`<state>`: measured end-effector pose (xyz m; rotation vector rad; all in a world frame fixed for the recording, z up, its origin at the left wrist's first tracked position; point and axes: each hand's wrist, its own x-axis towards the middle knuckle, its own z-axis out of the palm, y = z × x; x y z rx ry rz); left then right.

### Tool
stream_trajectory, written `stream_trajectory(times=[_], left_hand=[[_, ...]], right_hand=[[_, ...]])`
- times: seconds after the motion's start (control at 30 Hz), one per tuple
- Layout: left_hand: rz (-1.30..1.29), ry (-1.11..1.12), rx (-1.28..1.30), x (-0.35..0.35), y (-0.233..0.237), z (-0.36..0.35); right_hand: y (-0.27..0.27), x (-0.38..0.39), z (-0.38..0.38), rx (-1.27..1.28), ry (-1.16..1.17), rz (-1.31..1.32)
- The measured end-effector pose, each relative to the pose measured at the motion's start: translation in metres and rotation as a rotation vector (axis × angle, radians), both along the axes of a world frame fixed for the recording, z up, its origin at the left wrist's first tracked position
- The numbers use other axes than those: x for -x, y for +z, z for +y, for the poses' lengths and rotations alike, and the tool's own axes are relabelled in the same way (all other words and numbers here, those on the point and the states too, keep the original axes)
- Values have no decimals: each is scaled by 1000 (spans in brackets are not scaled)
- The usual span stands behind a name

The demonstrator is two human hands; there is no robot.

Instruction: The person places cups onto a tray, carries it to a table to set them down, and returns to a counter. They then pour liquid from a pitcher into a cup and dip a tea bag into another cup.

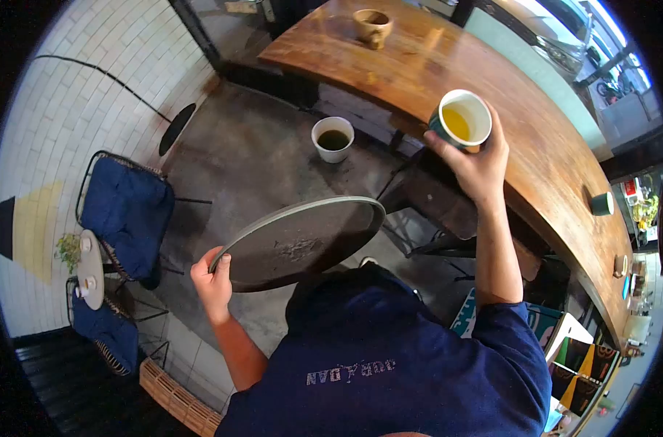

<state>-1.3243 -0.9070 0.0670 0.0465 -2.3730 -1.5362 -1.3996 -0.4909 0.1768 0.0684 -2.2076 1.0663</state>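
My left hand grips the rim of a round dark tray, thumb over the edge and fingers beneath. The tray is held out in front of my body, and its surface shows a pale scuffed patch. In my right hand is a paper cup, tipped toward me so that yellow liquid shows inside. This cup overlaps the near edge of the wooden counter in the view. Beyond the tray's far rim, a white cup with dark liquid shows against the grey floor.
A wooden cup stands at the counter's far end, and a green cup farther right. Dark stools sit under the counter. Blue-cushioned chairs and a small round table are along the left wall.
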Motion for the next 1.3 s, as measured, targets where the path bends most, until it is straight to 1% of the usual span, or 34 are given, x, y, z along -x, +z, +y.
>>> stream_trajectory(times=[0.03, 0.1, 0.17, 0.23, 0.3, 0.37, 0.43, 0.5, 0.57, 0.6, 0.63, 0.7, 0.73, 0.77, 0.83, 0.87, 0.93, 0.97, 1.03, 1.07, 1.1, 1.2, 1.23, 1.3], left_hand=[[2, 1, 10, 0, 0, -14], [-52, 32, 7, 0, 3, -42], [-99, 62, -12, 3, -1, -71], [-45, 52, -2, 4, -13, -96], [-50, 62, 30, 4, -17, -118], [-55, 72, 69, 4, -18, -136], [-88, 110, 101, 4, -17, -147], [-121, 124, 113, 7, -14, -154], [-154, 142, 125, 10, -13, -159], [-127, 148, 153, 12, -14, -159], [-101, 157, 183, 13, -14, -159], [-112, 187, 154, 16, -16, -156], [-111, 205, 122, 16, -16, -152], [-125, 226, 130, 17, -15, -144], [-118, 365, 106, 19, -13, -128], [-131, 383, 116, 19, -13, -124], [-151, 406, 253, 20, -11, -117], [-163, 422, 259, 20, -12, -113], [-257, 497, 194, 18, -13, -108], [-268, 508, 196, 20, -14, -105], [-255, 498, 240, 21, -14, -103], [-257, 531, 317, 22, -10, -89], [-265, 562, 348, 22, -7, -85], [-292, 598, 321, 21, -3, -80]], right_hand=[[-10, 0, -20, 67, 67, -6], [-37, 2, -56, 65, 99, -52], [-63, 7, -93, 121, 176, -89], [-97, 14, -121, 155, 188, -171], [-129, 28, -142, 201, 219, -281], [-156, 45, -158, 245, 171, -431], [-182, 67, -166, 315, 157, -479], [-206, 93, -166, 344, 153, -535], [-229, 122, -165, 437, 77, -584], [-238, 137, -162, 512, 110, -594], [-248, 154, -157, 477, 111, -611], [-264, 183, -149, 561, 121, -678], [-268, 199, -147, 494, 90, -699], [-271, 210, -144, 607, 80, -777], [-287, 239, -134, 701, 109, -866], [-295, 252, -128, 703, 125, -886], [-305, 279, -122, 811, 114, -999], [-310, 293, -119, 809, 126, -1016], [-320, 315, -110, 836, 38, -1232], [-326, 324, -106, 888, 70, -1256], [-329, 331, -104, 884, 75, -1269], [-331, 355, -96, 1075, 184, -1387], [-329, 359, -94, 1069, 195, -1398], [-320, 367, -88, 1164, 233, -1374]])
